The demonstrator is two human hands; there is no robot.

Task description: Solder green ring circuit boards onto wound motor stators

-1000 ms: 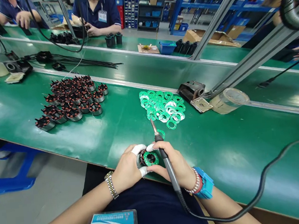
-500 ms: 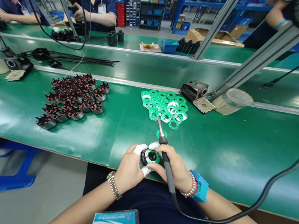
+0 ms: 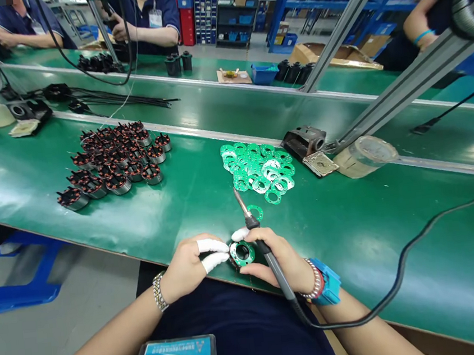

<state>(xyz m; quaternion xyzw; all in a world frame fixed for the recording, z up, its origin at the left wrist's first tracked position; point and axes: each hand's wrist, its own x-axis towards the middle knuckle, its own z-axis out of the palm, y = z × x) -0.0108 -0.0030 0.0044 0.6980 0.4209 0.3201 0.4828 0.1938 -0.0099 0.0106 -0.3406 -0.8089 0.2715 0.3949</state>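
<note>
My right hand (image 3: 286, 262) holds a soldering iron (image 3: 278, 272) slanting up and to the left, its metal tip pointing away from me. The thumb and a finger of that same hand also grip a motor stator (image 3: 233, 261) with a green ring-shaped circuit board (image 3: 249, 253) on its face. White finger cots cover the thumb and finger of my left hand (image 3: 193, 267), which are closed at the stator's left edge. Whether they pinch a wire there is too small to tell. A loose green ring board (image 3: 256, 213) lies just beyond the iron.
Copper-wound stators (image 3: 110, 162) stand in a group at the left on the green bench (image 3: 197, 198). A pile of green ring boards (image 3: 257, 167) lies ahead. Right of it are a soldering-iron stand (image 3: 307, 142) and a plastic tub (image 3: 364, 155). The iron's cable (image 3: 402, 262) trails right. Co-workers sit opposite.
My left hand has shifted left, from around the stator to its left edge, fingers straighter. The soldering iron has tilted, its tip swinging left. The stator's board faces me more.
</note>
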